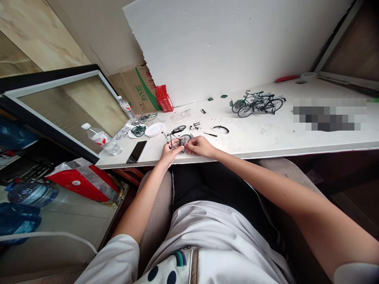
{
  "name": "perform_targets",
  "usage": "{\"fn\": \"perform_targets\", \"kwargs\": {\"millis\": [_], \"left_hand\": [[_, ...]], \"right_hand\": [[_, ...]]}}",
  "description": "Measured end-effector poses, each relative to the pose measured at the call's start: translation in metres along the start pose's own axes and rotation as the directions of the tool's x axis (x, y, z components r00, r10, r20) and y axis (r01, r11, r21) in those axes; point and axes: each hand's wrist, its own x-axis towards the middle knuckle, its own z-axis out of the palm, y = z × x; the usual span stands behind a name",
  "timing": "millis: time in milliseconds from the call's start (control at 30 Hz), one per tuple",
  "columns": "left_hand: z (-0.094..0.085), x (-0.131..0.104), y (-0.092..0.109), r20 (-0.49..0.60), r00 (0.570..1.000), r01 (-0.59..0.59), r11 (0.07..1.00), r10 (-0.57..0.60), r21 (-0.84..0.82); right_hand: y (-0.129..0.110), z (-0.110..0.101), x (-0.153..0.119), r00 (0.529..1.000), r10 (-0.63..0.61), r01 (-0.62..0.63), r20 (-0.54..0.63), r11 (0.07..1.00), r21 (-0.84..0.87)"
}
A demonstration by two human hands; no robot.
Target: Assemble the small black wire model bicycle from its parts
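the left hand [171,152] and right hand [201,146] pinch a little bike [186,137] near the edge of the tabletop [254,136].

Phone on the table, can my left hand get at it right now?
Probably yes: nothing shows between the left hand and the phone, though that hand would likely have to leave the model bicycle first.

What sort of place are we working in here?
Probably a makeshift assembly spot in an ordinary room: miniature bicycle parts and model bicycles share a white table with a phone.
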Motion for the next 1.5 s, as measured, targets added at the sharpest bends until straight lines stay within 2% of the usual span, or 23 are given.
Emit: {"fn": "perform_targets", "kwargs": {"millis": [500,767,1267,1500], "left_hand": [[-0.002,0.002,-0.004,-0.016,1.000,-0.014,1.000,0.014,0.017],[0.002,0.001,-0.005,-0.047,0.999,-0.002,1.000,0.002,0.002],[0.005,-0.007,0.000,-0.212,0.973,0.086,0.996,-0.089,-0.023],[0.006,-0.010,-0.006,-0.278,0.957,0.083,0.996,-0.079,0.005]], "right_hand": [[-0.003,0.000,-0.002,1.000,0.003,-0.003,0.000,1.000,0.003],[-0.013,-0.001,-0.008,1.000,-0.018,0.018,0.005,1.000,-0.009],[-0.008,0.000,-0.005,0.999,0.031,-0.032,0.010,0.982,0.188],[-0.012,-0.001,-0.005,0.993,0.121,-0.119,0.005,0.965,0.234]]}}
